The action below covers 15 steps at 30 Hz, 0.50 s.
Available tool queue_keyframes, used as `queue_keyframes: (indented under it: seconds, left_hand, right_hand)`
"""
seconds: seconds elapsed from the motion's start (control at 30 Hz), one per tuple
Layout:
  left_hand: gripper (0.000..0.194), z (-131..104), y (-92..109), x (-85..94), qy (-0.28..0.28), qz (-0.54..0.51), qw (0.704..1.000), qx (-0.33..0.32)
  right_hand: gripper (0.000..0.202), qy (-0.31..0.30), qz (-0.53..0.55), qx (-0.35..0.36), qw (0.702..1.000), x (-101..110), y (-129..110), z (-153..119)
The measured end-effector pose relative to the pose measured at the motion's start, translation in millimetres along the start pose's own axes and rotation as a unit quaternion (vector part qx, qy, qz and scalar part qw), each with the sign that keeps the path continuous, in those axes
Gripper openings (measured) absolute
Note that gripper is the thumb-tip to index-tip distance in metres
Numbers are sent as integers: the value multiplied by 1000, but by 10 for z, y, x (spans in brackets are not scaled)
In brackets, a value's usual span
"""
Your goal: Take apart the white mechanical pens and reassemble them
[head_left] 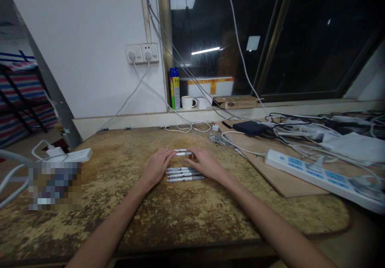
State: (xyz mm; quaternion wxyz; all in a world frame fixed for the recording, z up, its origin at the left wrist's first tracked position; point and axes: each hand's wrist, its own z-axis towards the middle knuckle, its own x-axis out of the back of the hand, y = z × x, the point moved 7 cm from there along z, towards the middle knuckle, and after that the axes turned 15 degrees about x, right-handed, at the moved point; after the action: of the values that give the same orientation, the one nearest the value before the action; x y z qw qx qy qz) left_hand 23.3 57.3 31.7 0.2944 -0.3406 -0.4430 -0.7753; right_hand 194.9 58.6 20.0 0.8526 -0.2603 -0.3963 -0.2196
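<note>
Several white pens (185,177) lie side by side in a row on the worn wooden table. Just beyond that row, two more white pens (183,153) span the gap between my hands. My left hand (158,164) has its fingers closed at their left ends. At the right ends, my right hand (207,163) pinches with thumb and fingers, partly covering the tips. My right hand also hides part of the row's right side.
A power strip (319,175) lies on a brown board (279,179) at right, among tangled cables. Another power strip (81,155) and a pixelated item (55,185) are at left. A spray can (175,88) and a white mug (188,102) stand on the windowsill.
</note>
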Motion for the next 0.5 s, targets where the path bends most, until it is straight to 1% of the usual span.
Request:
queue_keyframes:
  seconds: [0.1, 0.2, 0.27, 0.43, 0.5]
  left_hand:
    - [35, 11, -28, 8, -12, -5, 1000, 3]
    - [36, 11, -36, 4, -22, -7, 1000, 7]
    - [37, 9, -36, 8, -23, -10, 1000, 13]
    - [34, -6, -5, 17, -28, -26, 999, 8]
    - [34, -9, -1, 16, -30, -31, 999, 8]
  right_hand:
    - [26, 32, 71, 13, 997, 33, -6, 10]
    - [15, 75, 108, 39, 990, 69, -9, 12]
    - [17, 98, 120, 44, 987, 78, 5, 8]
    - [18, 87, 152, 23, 984, 24, 40, 8]
    - [15, 95, 167, 26, 981, 36, 29, 10]
